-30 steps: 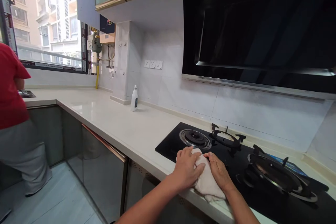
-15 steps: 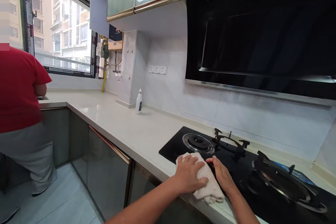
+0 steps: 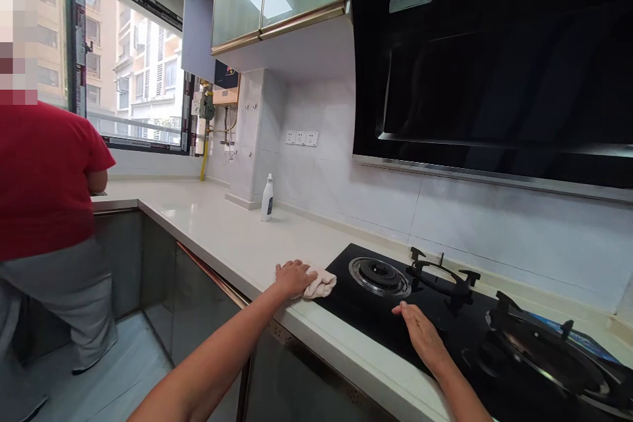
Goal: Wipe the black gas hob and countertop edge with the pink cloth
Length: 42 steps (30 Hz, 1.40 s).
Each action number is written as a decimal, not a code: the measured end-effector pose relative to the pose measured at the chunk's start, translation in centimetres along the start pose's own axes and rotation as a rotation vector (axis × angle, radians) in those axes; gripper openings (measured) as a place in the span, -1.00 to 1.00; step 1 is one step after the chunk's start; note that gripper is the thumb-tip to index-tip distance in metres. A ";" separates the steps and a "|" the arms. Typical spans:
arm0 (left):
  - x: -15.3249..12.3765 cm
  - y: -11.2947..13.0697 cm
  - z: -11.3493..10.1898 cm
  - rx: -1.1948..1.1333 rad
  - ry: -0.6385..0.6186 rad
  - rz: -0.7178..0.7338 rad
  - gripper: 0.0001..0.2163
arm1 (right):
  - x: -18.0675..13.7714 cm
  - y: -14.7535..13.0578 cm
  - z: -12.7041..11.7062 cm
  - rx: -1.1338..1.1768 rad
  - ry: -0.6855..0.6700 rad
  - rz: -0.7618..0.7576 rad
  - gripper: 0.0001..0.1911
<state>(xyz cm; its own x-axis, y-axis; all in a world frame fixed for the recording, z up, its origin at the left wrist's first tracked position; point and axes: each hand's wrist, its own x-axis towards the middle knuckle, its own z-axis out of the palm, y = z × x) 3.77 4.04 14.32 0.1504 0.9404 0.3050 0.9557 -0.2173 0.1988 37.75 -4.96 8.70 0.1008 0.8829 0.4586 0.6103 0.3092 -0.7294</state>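
Note:
My left hand (image 3: 295, 277) is closed on a crumpled white cloth (image 3: 321, 285) and presses it on the pale countertop (image 3: 232, 237) at the left edge of the black glass hob (image 3: 361, 310). My right hand (image 3: 421, 333) lies flat and open on the hob's front, holding nothing. Behind it are the bare left burner (image 3: 379, 275) and a loose black pan support (image 3: 442, 272). The right burner with its support (image 3: 539, 343) is further right.
A white bottle (image 3: 268, 197) stands by the wall column. A black extractor hood (image 3: 489, 59) hangs over the hob. A person in a red shirt (image 3: 44, 178) stands at the far counter by the window. Grey cabinet doors (image 3: 198, 297) run below the worktop.
My left hand has dragged the cloth leftward off the hob's front to the counter edge. My right hand has let go of the cloth and now rests flat on the glass.

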 end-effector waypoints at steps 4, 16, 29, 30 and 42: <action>0.6 4.3 0.8 0.004 0.042 0.008 -0.53 | 0.2 0.0 0.2 0.007 0.016 0.008 -0.33; -7.1 20.3 5.7 -0.297 0.048 0.567 -0.49 | 0.2 1.1 -1.0 0.054 0.069 0.087 -0.24; -7.1 4.7 3.7 -0.256 0.085 0.350 -0.42 | -0.4 0.5 -0.8 0.003 0.002 0.089 -0.31; -6.5 3.0 3.3 -0.219 0.098 0.283 -0.44 | -0.4 0.5 -0.8 0.000 -0.001 0.090 -0.32; -3.7 -7.2 -0.1 -0.025 0.238 -0.167 -0.56 | 0.0 1.1 -0.3 -0.026 -0.080 0.064 -0.33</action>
<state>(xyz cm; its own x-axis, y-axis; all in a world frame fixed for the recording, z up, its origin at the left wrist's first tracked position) -3.64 2.13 11.85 -0.0746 0.8764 0.4758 0.9553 -0.0740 0.2862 38.63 -4.69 8.10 0.0775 0.9264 0.3685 0.6246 0.2430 -0.7422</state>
